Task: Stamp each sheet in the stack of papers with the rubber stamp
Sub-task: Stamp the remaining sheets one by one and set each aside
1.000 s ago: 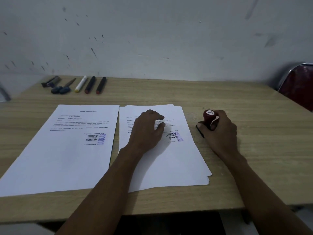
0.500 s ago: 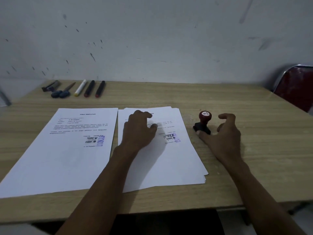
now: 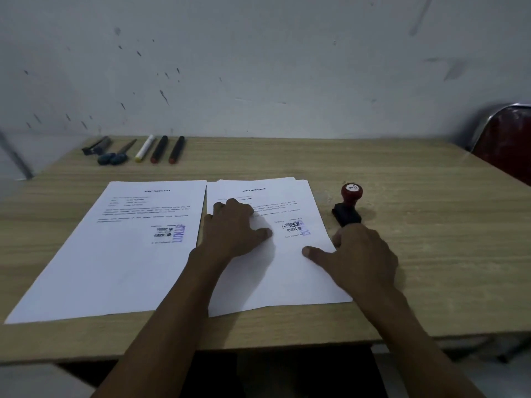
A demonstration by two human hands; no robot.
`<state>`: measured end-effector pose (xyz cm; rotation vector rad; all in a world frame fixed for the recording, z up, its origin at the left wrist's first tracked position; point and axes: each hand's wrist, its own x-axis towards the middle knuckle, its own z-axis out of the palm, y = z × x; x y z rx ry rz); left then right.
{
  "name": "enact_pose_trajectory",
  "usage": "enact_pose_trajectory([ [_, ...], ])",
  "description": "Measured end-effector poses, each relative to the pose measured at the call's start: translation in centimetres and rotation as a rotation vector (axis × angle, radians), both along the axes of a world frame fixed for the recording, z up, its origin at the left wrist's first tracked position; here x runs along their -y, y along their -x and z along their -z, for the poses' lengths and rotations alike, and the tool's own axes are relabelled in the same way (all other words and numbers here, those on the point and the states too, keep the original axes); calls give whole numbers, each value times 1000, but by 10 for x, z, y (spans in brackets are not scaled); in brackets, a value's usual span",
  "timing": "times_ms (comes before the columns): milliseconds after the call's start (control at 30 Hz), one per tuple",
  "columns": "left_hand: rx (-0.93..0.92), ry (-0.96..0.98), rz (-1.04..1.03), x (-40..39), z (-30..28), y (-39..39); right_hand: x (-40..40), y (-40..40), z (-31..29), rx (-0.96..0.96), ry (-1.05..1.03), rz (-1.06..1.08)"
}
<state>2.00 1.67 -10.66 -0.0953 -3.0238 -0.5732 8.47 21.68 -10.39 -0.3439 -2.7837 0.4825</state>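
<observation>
Pale wood-grain table [image 3: 416, 282] fills the lower view, its near edge crossed by two bare forearms. Nearest, the right hand [image 3: 362, 254] lies palm down at the right edge of the stack of papers [image 3: 275, 282], thumb stretched out flat on the top sheet and the other fingers on the table just beside it; its grip is loose and holds nothing. Left of it, the left hand [image 3: 232, 225] presses flat on the upper middle of the same stack, fingers spread, also holding nothing. A purple stamp mark [image 3: 304, 228] shows on the top sheet between the two hands. Beside the stack on the left lies a single stamped sheet [image 3: 115, 254]. Just beyond the right hand, the rubber stamp [image 3: 348, 205] stands upright on the table, red knob up, black base down. Farther back at the left are scissors [image 3: 115, 156] and three markers [image 3: 159, 149] near a scuffed white wall [image 3: 287, 67]. A red chair [image 3: 505, 139] sits far right.
</observation>
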Motion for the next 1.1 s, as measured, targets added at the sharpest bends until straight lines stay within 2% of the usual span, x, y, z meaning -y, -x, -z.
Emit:
enact_pose_trajectory([
  [233,-24,-8,-9,1,2,-2,1,0,-2,-50,240,59],
  [500,-45,-45,9,0,2,-2,-1,-3,-1,-156,313,27],
  [633,-184,-217,-44,4,-4,-1,-1,-2,-6,-278,526,-61],
  [767,-265,-400,-217,13,-15,0,1,-2,-13,-347,758,-133],
  [867,-166,-682,-351,21,-25,3,4,0,-19,-355,975,-181],
  [967,-11,-1191,-369,32,-35,4,8,1,-24,-339,1161,-198],
  [1000,8,-1264,-376,36,-37,4,9,2,-24,-335,1201,-202],
  [1100,-9,-1329,-406,51,-40,2,14,3,-26,-305,1247,-204],
])
